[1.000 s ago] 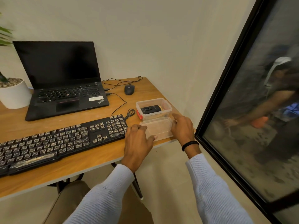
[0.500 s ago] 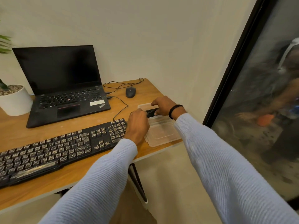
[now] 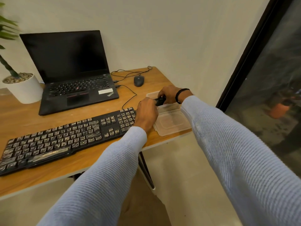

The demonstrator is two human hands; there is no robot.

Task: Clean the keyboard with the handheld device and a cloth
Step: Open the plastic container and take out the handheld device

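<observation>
Black handheld device [image 3: 160,101] in curled right hand [image 3: 169,95] over clear container [image 3: 152,95]; left hand [image 3: 146,115] alongside, its grip not discernible.

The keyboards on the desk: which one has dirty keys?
The separate full-size keyboard at the near edge of the desk: pale grime covers its keys, while the laptop has clean dark keys.

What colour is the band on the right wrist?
The wristband is black; the head view, the only one, shows it clearly.
</observation>
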